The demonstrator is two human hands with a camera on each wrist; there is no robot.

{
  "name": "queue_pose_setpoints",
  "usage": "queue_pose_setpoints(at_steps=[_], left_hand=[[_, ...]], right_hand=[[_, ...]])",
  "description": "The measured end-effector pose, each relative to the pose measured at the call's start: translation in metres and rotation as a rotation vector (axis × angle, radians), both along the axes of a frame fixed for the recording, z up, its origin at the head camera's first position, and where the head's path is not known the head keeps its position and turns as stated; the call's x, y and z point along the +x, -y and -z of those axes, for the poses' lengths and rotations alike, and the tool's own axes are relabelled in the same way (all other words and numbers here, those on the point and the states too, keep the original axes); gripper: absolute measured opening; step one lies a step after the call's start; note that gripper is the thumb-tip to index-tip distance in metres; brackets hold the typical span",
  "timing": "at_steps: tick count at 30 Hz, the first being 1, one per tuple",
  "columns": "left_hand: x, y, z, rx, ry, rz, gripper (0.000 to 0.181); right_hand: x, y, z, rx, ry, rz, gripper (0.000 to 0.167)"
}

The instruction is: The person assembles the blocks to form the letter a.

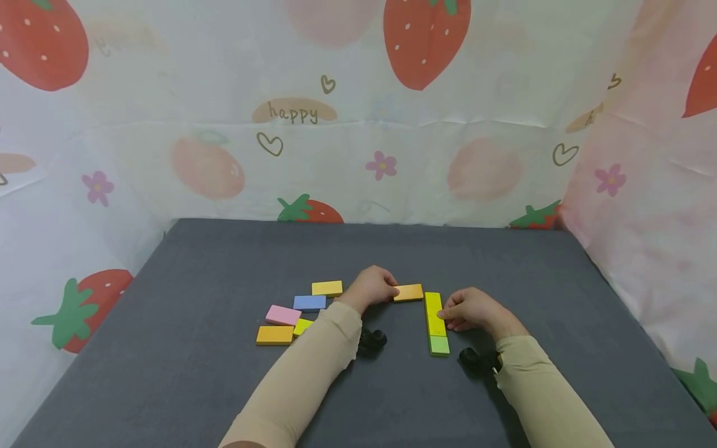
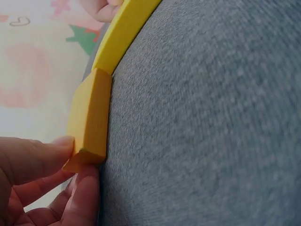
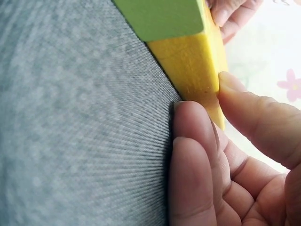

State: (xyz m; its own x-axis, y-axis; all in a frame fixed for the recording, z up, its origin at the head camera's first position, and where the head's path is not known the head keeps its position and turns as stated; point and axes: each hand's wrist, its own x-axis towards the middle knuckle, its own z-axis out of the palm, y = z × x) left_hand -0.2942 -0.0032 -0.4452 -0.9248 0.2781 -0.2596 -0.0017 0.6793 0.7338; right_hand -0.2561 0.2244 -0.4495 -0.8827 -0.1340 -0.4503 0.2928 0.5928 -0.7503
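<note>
Right now, your left hand (image 1: 371,287) pinches the left end of a pale orange block (image 1: 409,292), thumb on top and fingers under its near side, out toward the middle of the dark grey surface (image 1: 224,398). Your right hand (image 1: 476,309) pinches the right edge of a long yellow piece (image 1: 434,311), the thumb on its upper face and the curled fingertips against its side; whether that piece is one block or two, you cannot tell. It lies lengthwise toward you, with a green block (image 1: 439,346) touching its near end, while the pale orange block lies crosswise by its far end, making a corner. Over by your left forearm (image 1: 305,373), you have a loose stepped group: a yellow-orange block (image 1: 327,288) farthest away, then a blue block (image 1: 309,303), a pink block (image 1: 282,315), and nearest you a deep orange block (image 1: 274,336) beside a small yellow block (image 1: 302,326), partly hidden by your sleeve.
</note>
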Motion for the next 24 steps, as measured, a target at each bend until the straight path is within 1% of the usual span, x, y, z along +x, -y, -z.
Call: queue_pose_setpoints(at_steps=[6,10,14,21,24], left_hand=[[0.0014,-0.0054,-0.0011,-0.046,-0.059,0.034,0.015],[0.0033,-0.0062,-0.0032,-0.064,-0.061,0.034,0.016],[0.0040,-0.0065,-0.0041,-0.057,-0.051,0.035,0.016],[0.0048,-0.0064,-0.0027,-0.049,-0.054,0.039,0.015],[0.0054,-0.0066,-0.0020,-0.057,-0.057,0.031,0.019]], right_hand=[[0.0016,0.0009,-0.0016,0.003,0.007,0.013,0.018],[0.0021,0.0013,-0.0022,-0.005,0.006,0.003,0.019],[0.0019,0.0014,-0.0017,0.004,0.007,0.006,0.020],[0.0013,0.0010,-0.0010,0.004,0.006,0.005,0.020],[0.0013,0.0010,-0.0007,-0.003,0.008,0.005,0.020]])
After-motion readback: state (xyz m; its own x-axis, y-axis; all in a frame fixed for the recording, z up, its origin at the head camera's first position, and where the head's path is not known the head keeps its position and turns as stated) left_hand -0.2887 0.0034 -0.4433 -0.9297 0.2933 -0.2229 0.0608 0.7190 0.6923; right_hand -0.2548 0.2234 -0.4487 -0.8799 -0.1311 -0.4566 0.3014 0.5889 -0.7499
